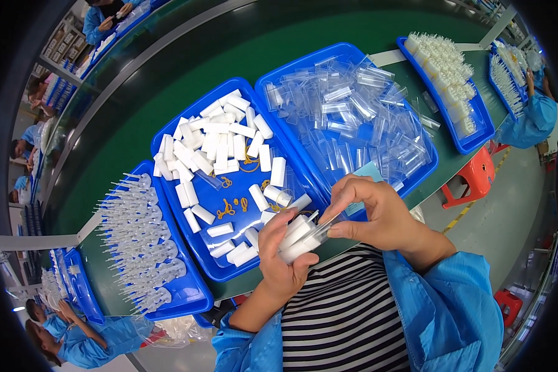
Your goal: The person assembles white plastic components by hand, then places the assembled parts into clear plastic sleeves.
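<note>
My left hand (278,257) is curled around a few small white blocks (296,234), held over the near edge of a blue tray. Thumb and fingers of my right hand (378,214) pinch a clear plastic sleeve (327,229) against the white pieces in the left hand. The fingers partly hide where sleeve and blocks meet. In front of the left hand, the middle blue tray (212,257) bears many loose white blocks (216,146) and some yellow rubber bands (229,208). Many clear sleeves (353,102) lie heaped in the blue tray (268,80) beyond my right hand.
At the left, a blue tray (195,297) carries rows of translucent thin-tipped parts (139,242). Another tray (477,118) at the far right holds pale parts (443,77). A green conveyor belt (118,133) runs behind. A red stool (471,180) stands right; co-workers sit at both sides.
</note>
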A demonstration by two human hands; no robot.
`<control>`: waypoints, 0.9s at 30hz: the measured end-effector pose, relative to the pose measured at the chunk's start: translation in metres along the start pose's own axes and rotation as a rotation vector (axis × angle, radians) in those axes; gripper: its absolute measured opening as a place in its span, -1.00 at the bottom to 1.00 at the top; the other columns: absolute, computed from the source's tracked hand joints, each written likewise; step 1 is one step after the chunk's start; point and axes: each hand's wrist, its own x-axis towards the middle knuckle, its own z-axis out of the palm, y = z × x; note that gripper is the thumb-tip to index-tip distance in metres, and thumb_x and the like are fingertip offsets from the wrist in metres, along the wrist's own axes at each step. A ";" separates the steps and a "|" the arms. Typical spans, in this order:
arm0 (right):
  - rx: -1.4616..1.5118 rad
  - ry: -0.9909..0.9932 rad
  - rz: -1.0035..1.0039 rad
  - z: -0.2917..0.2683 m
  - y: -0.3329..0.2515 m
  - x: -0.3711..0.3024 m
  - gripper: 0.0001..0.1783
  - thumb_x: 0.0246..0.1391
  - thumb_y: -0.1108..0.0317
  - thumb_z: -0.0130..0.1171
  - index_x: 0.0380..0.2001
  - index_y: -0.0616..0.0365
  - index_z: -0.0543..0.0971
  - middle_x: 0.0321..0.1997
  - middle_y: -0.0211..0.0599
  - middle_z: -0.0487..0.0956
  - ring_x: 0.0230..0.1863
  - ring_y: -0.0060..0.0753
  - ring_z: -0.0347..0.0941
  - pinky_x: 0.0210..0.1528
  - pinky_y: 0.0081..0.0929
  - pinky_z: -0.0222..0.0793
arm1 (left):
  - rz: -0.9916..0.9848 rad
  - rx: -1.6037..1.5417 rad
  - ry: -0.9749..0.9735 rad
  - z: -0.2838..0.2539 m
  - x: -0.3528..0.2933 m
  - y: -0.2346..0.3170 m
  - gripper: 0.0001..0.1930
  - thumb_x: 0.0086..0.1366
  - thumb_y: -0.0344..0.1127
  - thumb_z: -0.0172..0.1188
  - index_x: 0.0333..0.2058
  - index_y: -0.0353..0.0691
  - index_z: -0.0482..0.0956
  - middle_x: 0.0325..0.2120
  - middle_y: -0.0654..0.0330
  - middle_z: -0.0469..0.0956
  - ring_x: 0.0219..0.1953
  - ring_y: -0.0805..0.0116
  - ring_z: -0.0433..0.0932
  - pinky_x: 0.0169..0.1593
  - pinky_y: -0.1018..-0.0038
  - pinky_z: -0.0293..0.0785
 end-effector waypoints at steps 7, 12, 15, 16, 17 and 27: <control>0.026 -0.002 -0.046 0.009 0.006 -0.002 -0.80 -0.28 0.35 0.39 -0.53 0.05 0.56 -0.45 -0.45 0.52 -0.33 -0.46 0.41 -0.22 -0.50 0.22 | -0.044 0.058 -0.042 0.000 -0.002 0.001 -0.24 0.13 0.09 0.09 0.11 -0.35 0.06 -0.06 -0.15 0.31 -0.05 0.00 0.39 -0.03 0.24 0.36; 0.019 -0.013 -0.042 0.024 0.006 -0.008 -0.80 -0.27 0.35 0.39 -0.50 0.04 0.57 -0.45 -0.47 0.52 -0.32 -0.47 0.42 -0.20 -0.53 0.22 | 0.053 0.118 -0.012 0.005 -0.008 -0.003 -0.03 0.06 0.25 0.02 0.19 -0.37 -0.16 0.00 -0.20 0.23 -0.04 -0.04 0.35 -0.09 0.27 0.37; 0.089 0.036 -0.023 0.032 0.013 -0.010 -0.81 -0.26 0.34 0.38 -0.51 0.02 0.57 -0.42 -0.49 0.53 -0.28 -0.47 0.41 -0.17 -0.52 0.20 | 0.094 0.112 -0.046 0.001 -0.002 -0.003 -0.04 0.12 0.19 0.03 0.20 -0.37 -0.25 0.02 -0.22 0.19 0.01 -0.07 0.29 -0.06 0.26 0.36; 0.163 0.073 -0.023 0.033 0.015 -0.009 -0.82 -0.25 0.34 0.38 -0.51 0.01 0.57 -0.41 -0.50 0.53 -0.25 -0.47 0.40 -0.15 -0.51 0.18 | 0.097 0.113 -0.043 0.001 0.001 0.000 -0.04 0.12 0.19 0.03 0.20 -0.37 -0.25 0.02 -0.22 0.19 0.01 -0.07 0.29 -0.06 0.26 0.36; 0.160 0.072 -0.029 0.032 0.014 -0.009 -0.82 -0.25 0.34 0.38 -0.51 0.01 0.57 -0.41 -0.50 0.53 -0.25 -0.47 0.40 -0.15 -0.51 0.18 | 0.045 0.034 -0.009 0.003 0.005 0.005 -0.12 0.17 0.08 0.04 0.20 -0.36 -0.23 0.03 -0.21 0.18 0.02 -0.05 0.28 -0.02 0.27 0.32; -0.207 0.122 -0.310 0.020 0.009 -0.010 -0.84 -0.21 0.32 0.32 -0.47 -0.04 0.56 -0.37 -0.58 0.58 -0.13 -0.43 0.34 -0.15 -0.42 -0.04 | -0.427 -0.414 -0.145 -0.005 0.017 0.015 -0.62 0.11 -0.58 0.04 -0.06 -0.31 0.28 -0.01 -0.02 0.26 0.03 0.27 0.28 0.09 0.40 0.19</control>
